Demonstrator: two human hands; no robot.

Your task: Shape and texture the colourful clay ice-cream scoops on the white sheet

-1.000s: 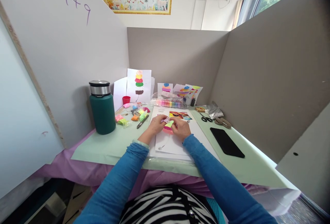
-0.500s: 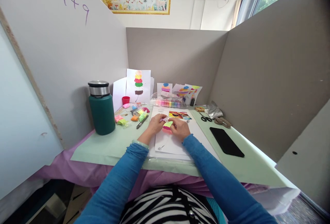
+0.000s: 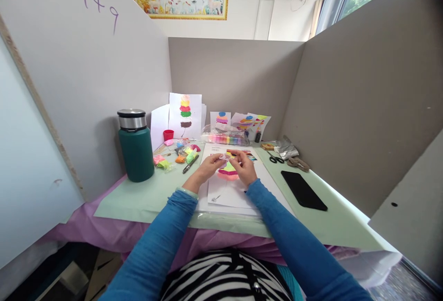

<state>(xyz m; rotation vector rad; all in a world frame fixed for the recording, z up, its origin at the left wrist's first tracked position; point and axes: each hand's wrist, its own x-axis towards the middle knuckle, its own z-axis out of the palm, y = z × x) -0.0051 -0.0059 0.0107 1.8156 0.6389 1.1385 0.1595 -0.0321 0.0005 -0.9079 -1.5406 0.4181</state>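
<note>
Pale lilac, the small piece (image 3: 224, 157) is between left hand (image 3: 208, 168) and right hand (image 3: 246, 171) above the paper (image 3: 230, 195), both grips pinched nearly closed (light, squashy stuff, I'd say), best held gently by its edges.

A small pale lilac piece (image 3: 224, 157) sits between the fingertips of the left hand (image 3: 210, 166) and right hand (image 3: 245, 170), above a flat white sheet (image 3: 233, 194) with yellow-green, magenta and coral bands.

Single head-worn view from above the striped top, facing forward and down over the nearby desk (image 3: 134, 199).
</note>
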